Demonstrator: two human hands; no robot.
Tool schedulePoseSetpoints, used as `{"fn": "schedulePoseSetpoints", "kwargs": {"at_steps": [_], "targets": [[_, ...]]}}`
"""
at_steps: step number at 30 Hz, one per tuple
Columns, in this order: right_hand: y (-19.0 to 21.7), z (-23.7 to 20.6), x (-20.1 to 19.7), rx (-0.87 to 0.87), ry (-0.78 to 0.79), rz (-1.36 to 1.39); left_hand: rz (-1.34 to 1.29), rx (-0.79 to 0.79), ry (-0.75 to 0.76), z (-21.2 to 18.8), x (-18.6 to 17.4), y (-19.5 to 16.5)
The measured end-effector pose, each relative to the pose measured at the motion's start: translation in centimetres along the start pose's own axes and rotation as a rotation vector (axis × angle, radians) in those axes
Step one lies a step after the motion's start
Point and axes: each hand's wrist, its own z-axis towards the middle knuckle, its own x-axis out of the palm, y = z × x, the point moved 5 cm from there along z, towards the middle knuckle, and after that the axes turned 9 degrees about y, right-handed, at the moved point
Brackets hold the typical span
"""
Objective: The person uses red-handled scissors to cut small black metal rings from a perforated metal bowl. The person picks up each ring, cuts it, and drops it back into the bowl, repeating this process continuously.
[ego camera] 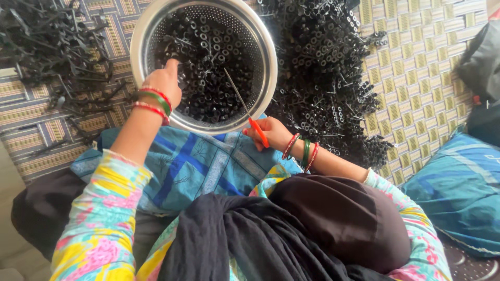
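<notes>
A round steel colander [139, 47] rests on my lap, filled with small black plastic tube pieces [208, 57]. My left hand [165, 83] reaches over its left rim, fingers curled down among the black pieces; whether it grips one is hidden. My right hand [268, 132] sits at the colander's near rim, closed on scissors with an orange handle [259, 131]. Their thin metal blades [237, 93] point up and left over the pieces. Both wrists carry red and green bangles.
A large heap of black tube pieces [323, 67] lies on the woven mat [422, 67] right of the colander. Black plastic stalks [47, 47] are piled at the upper left. A blue cloth [198, 166] covers my lap. A blue cushion [463, 187] and a dark bag [482, 62] sit right.
</notes>
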Motion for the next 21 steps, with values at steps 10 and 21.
{"fn": "schedulePoseSetpoints", "kwargs": {"at_steps": [10, 21], "targets": [[1.1, -0.4, -0.1, -0.008, -0.046, -0.098, -0.951, 0.254, -0.167, -4.1, 3.9, -0.6], [1.9, -0.2, -0.5, -0.074, -0.075, -0.757, -2.123, 0.201, 0.177, -2.5, 8.8, -1.0]]}}
